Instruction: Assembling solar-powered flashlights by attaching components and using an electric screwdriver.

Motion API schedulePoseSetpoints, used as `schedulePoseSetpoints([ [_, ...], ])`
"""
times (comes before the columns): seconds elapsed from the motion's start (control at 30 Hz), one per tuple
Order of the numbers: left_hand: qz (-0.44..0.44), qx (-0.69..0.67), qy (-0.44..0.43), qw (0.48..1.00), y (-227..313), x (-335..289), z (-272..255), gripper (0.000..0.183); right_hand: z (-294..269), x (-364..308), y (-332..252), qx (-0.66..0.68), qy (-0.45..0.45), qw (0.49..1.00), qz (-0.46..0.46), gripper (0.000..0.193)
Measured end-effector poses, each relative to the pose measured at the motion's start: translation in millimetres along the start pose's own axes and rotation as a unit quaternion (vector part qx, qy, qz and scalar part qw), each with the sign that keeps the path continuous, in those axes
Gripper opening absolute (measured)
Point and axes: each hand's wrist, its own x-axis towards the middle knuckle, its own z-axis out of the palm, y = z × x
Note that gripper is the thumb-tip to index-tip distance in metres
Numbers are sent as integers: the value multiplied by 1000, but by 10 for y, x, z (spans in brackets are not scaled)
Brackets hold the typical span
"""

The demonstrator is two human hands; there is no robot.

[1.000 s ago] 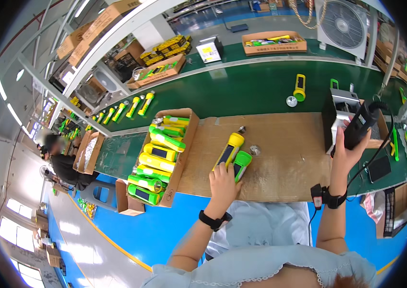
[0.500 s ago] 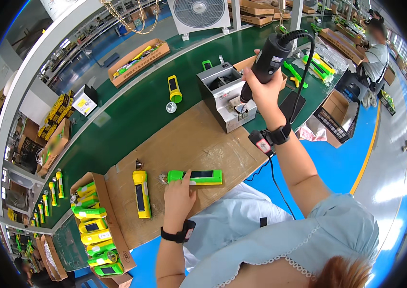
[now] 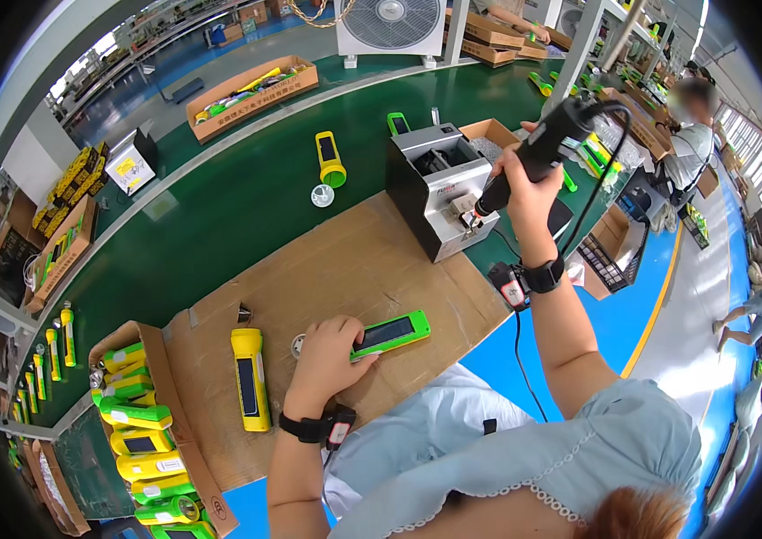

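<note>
My right hand (image 3: 532, 193) is wrapped around a black electric screwdriver (image 3: 550, 144), its cord arching away to the right. The bit points down at the front outlet of a grey and black box-shaped screw feeder (image 3: 435, 184). On the cardboard sheet (image 3: 354, 260), my left hand (image 3: 331, 355) curls over the near end of a green flashlight (image 3: 392, 333) with a dark solar panel. Its left end is hidden under my fingers, and a small round silvery part (image 3: 298, 345) shows beside them. A yellow flashlight (image 3: 251, 382) lies left of this hand, with a reflector cone (image 3: 244, 313) by its head.
At the left, a cardboard box (image 3: 188, 422) holds several green and yellow flashlights. Another yellow flashlight (image 3: 330, 160) and a clear lens or reflector (image 3: 322, 195) stand on the green bench (image 3: 246, 193). A fan (image 3: 390, 27) stands behind. A co-worker (image 3: 693, 135) is at the far right.
The screwdriver bit has come to the feeder's outlet. My left hand has slid over the green flashlight's left end, and that flashlight now lies more tilted. The whole view has shifted somewhat.
</note>
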Motion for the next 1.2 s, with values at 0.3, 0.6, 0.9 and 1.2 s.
schedulePoseSetpoints([
  [0.3, -35, -9, 99, 994, -155, -12, 170, 48, 98, 186, 47, -65, -82, 988, 116, 37],
  [0.6, -61, 14, 112, 992, -207, -36, 174, 40, 231, -850, -387, 122, -81, 983, 111, 47],
  [0.9, -61, 12, 101, 993, -207, -44, 173, 43, 356, -1103, -460, 139, -119, 971, 151, 48],
  [1.2, -55, 5, 101, 993, -219, -53, 189, 47, 392, -1341, -260, 113, -132, 974, 147, 40],
])
